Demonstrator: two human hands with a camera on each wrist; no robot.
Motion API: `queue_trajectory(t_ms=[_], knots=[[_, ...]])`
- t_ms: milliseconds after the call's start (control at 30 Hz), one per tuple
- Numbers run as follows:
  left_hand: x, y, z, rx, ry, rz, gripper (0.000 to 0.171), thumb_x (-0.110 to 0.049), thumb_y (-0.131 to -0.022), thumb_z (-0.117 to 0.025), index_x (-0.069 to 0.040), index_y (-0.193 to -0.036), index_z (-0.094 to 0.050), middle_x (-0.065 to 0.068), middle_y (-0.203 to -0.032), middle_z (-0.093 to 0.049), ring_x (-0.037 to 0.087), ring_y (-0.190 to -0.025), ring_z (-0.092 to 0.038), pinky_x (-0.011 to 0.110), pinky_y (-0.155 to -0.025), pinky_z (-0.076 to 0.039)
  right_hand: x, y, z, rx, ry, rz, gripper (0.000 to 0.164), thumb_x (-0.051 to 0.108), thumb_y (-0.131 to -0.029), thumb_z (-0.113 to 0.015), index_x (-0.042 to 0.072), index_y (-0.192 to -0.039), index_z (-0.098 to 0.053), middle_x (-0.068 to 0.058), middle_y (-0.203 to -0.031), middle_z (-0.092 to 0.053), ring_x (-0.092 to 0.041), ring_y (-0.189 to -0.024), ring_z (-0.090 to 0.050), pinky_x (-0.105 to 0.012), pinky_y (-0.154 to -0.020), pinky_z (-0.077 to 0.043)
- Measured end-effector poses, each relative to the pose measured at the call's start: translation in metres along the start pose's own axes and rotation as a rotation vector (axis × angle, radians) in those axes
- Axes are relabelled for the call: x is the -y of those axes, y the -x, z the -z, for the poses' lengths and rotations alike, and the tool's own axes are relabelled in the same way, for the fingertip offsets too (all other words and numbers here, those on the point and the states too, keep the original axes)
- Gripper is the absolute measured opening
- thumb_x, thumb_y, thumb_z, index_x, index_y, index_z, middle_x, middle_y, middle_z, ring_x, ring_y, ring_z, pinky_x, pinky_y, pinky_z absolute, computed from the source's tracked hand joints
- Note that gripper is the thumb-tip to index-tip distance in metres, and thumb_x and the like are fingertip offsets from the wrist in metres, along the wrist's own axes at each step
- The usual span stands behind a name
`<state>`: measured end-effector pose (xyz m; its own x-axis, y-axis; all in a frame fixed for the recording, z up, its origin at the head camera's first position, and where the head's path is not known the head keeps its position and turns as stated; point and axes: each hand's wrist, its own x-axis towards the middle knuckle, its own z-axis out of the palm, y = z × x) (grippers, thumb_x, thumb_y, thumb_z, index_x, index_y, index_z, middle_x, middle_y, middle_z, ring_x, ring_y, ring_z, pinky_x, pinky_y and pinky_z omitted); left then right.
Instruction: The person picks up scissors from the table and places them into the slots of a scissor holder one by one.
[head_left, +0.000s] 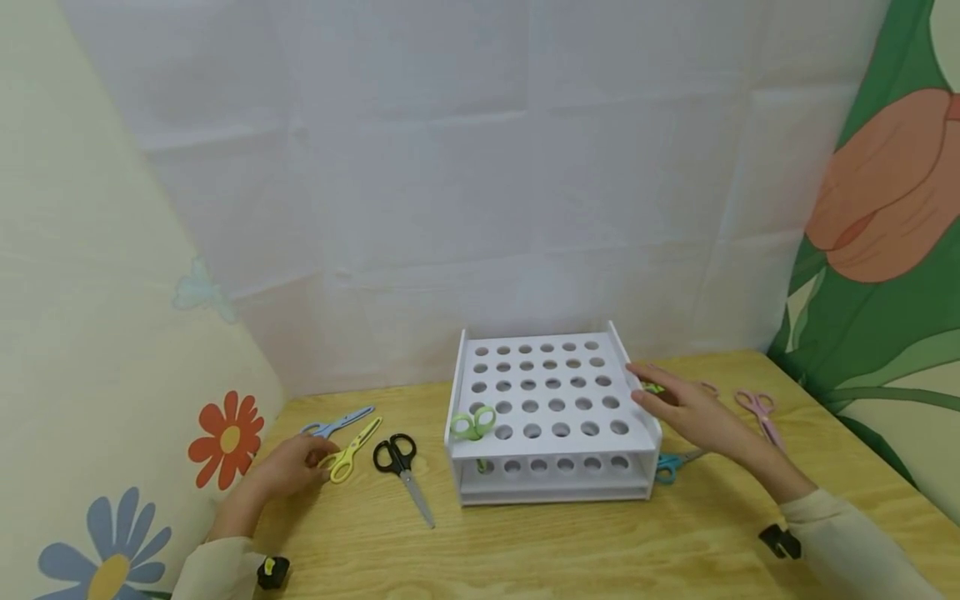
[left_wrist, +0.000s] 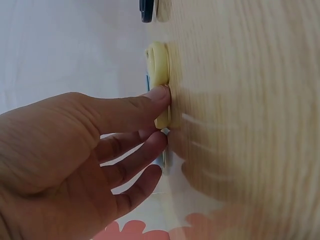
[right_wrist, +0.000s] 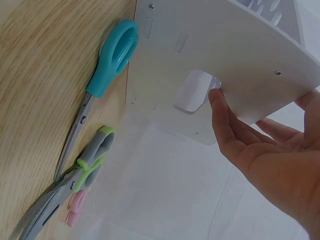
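Note:
A white rack with several round holes stands mid-table. Green scissors stand in one of its front-left holes. My left hand lies on the table at the left. Its thumb and fingertips touch the handle of the yellow scissors; up close, the thumb presses the yellow handle. My right hand rests with straight fingers on the rack's right edge. In the right wrist view the thumb tip touches the rack's side wall.
Blue scissors and black scissors lie by my left hand. Teal scissors, green-grey scissors and pink scissors lie right of the rack. Fabric walls close in behind and on both sides.

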<state>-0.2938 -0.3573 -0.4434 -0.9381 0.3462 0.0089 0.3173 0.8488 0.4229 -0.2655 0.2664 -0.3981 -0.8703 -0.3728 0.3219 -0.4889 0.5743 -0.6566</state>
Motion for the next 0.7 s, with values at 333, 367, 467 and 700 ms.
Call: queue_trajectory(t_ms=[333, 367, 467, 700], knots=[[0.003, -0.001, -0.001, 0.014, 0.009, -0.037, 0.027, -0.002, -0.085, -0.078, 0.001, -0.112, -0.072, 0.0, -0.087, -0.059, 0.021, -0.08, -0.051, 0.037, -0.068, -0.044, 0.001, 0.001, 0.0, 0.003, -0.005, 0.003, 0.054, 0.025, -0.107, -0.055, -0.001, -0.152, -0.043, -0.028, -0.152, -0.041, -0.043, -0.125, -0.055, -0.055, -0.098, -0.047], [0.002, -0.001, 0.0, 0.019, 0.012, -0.036, 0.028, -0.002, -0.086, -0.078, 0.001, -0.113, -0.072, 0.0, -0.09, -0.061, 0.02, -0.082, -0.052, 0.037, -0.069, -0.046, 0.001, 0.001, 0.0, 0.003, -0.005, 0.003, 0.054, 0.025, -0.107, -0.055, -0.001, -0.152, -0.042, -0.028, -0.152, -0.041, -0.043, -0.124, -0.055, -0.055, -0.098, -0.047], [0.0, -0.001, 0.001, 0.023, 0.029, -0.024, 0.029, -0.004, -0.087, -0.077, 0.001, -0.115, -0.071, 0.002, -0.096, -0.065, 0.02, -0.085, -0.057, 0.041, -0.073, -0.049, 0.002, 0.001, 0.001, 0.005, -0.008, -0.002, 0.054, 0.025, -0.107, -0.055, -0.001, -0.153, -0.042, -0.028, -0.152, -0.041, -0.043, -0.124, -0.055, -0.055, -0.097, -0.047], [-0.012, -0.001, 0.005, -0.019, 0.04, -0.006, 0.026, -0.009, -0.09, -0.074, -0.002, -0.115, -0.07, 0.006, -0.101, -0.066, 0.023, -0.088, -0.063, 0.045, -0.075, -0.054, 0.002, 0.001, 0.001, 0.007, -0.011, -0.012, 0.055, 0.026, -0.107, -0.055, -0.001, -0.153, -0.041, -0.029, -0.153, -0.039, -0.045, -0.126, -0.054, -0.055, -0.099, -0.046]])
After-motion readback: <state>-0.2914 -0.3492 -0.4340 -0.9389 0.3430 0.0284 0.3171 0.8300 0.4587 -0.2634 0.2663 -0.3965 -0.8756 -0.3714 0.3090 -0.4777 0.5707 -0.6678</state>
